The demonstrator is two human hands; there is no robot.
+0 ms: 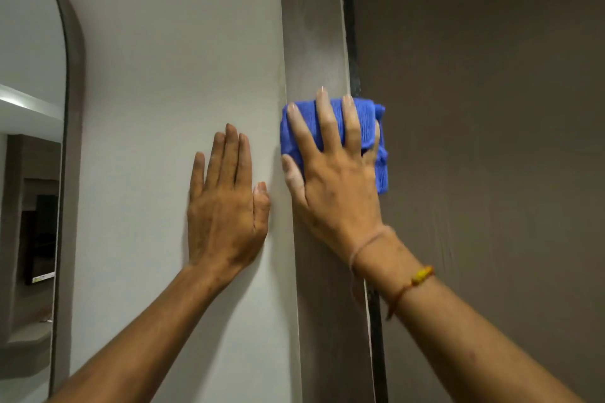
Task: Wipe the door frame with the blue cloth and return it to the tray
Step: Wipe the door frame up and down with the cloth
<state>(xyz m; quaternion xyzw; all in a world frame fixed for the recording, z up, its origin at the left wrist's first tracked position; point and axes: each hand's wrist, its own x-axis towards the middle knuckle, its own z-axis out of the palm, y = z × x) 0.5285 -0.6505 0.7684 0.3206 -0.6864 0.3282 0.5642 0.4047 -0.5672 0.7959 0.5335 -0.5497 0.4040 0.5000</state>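
A brown vertical door frame (314,26) runs down the middle of the head view, with a dark gap along its right edge. The folded blue cloth (379,170) lies against the frame at mid height. My right hand (334,170) presses flat on the cloth, fingers spread upward, a thread bracelet at the wrist. My left hand (226,203) rests flat on the pale wall (176,59) just left of the frame, fingers together, holding nothing. The tray is out of view.
The brown door (491,108) fills the right side beyond the gap. At the far left stands an arched mirror (29,141) with a dark rim, reflecting shelves and a room.
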